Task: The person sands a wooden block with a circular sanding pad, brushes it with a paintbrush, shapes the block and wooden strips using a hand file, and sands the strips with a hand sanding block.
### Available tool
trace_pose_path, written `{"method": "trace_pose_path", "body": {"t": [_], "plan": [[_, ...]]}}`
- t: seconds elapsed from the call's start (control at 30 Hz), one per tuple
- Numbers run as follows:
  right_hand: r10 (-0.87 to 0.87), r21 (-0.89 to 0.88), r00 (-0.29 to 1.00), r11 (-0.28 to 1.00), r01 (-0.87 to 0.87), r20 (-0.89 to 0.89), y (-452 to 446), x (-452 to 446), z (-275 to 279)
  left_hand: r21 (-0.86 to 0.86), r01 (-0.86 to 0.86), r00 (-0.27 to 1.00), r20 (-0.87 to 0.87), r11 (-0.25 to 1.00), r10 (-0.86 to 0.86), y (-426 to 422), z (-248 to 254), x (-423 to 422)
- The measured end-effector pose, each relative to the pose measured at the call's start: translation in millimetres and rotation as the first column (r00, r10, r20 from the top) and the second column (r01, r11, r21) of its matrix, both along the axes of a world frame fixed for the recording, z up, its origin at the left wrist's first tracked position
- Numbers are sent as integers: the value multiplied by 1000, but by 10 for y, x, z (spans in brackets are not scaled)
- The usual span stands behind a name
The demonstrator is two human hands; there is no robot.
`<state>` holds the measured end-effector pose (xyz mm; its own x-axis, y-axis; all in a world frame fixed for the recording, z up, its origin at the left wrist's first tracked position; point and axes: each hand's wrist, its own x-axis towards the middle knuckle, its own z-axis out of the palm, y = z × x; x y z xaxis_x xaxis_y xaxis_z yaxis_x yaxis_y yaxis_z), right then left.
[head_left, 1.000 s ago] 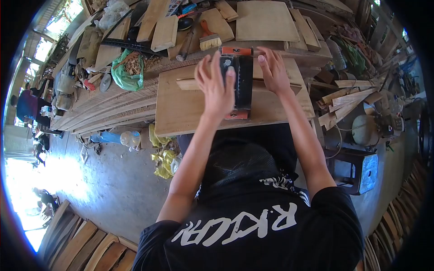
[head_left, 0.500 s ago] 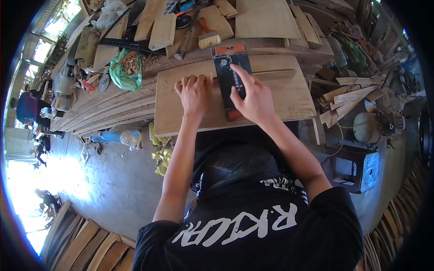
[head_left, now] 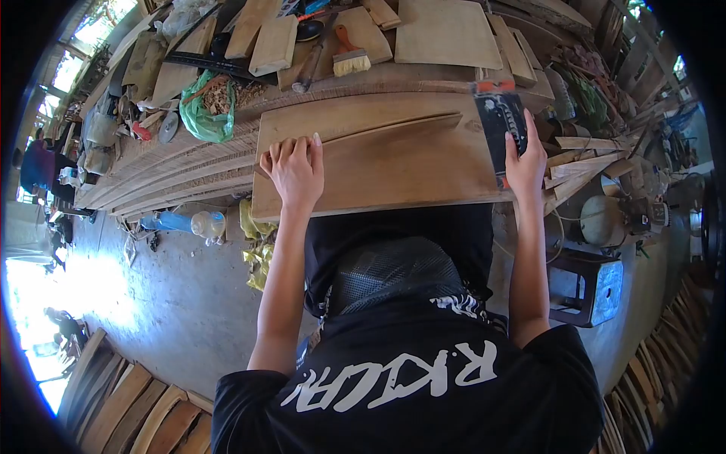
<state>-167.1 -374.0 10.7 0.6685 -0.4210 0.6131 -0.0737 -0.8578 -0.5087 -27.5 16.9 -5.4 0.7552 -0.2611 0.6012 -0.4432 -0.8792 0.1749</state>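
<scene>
A wide, flat wooden board (head_left: 393,174) lies across the bench edge in front of me. On it rests a thin, curved wooden strip (head_left: 393,130). My left hand (head_left: 293,170) is closed around the left end of this strip, fingers curled over it at the board's left side. My right hand (head_left: 525,163) grips a flat black rectangular tool with orange ends (head_left: 495,129) by its right side. That tool is over the board's right end, beyond the strip's tip. Its underside is hidden.
Behind the board are a paintbrush (head_left: 351,54), wood pieces (head_left: 448,34) and a green plastic bag of shavings (head_left: 208,113). Scrap wood (head_left: 578,168) is heaped at the right, above a dark stool (head_left: 586,287). A person (head_left: 41,165) is at far left.
My right hand has carried the black tool rightward, off the strip to the board's right end. My left hand has shifted left with the strip, whose far tip has also moved left.
</scene>
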Motion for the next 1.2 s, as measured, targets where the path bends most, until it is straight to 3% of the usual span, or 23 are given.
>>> {"method": "trace_pose_path", "body": {"t": [0.13,0.37,0.63,0.83,0.93,1.2], "plan": [[59,-64,995,996,-64,-84,71,10,201,-31,22,999,42,999,-21,14,-36,-12],[87,-148,991,986,-71,100,146,230,356,-17,-25,1000,-7,1000,25,-14,-35,54],[256,-259,951,943,-206,175,237,643,251,-30,-36,999,0,999,36,-20,-53,91],[301,-178,936,946,-270,181,113,665,51,-15,-60,998,27,998,60,-34,-68,83],[237,-15,957,971,-238,170,81,635,-48,-19,-52,998,25,998,53,-34,-69,94],[249,-36,951,968,-247,184,46,715,-69,-18,-60,997,40,998,61,-41,-71,89]]}}
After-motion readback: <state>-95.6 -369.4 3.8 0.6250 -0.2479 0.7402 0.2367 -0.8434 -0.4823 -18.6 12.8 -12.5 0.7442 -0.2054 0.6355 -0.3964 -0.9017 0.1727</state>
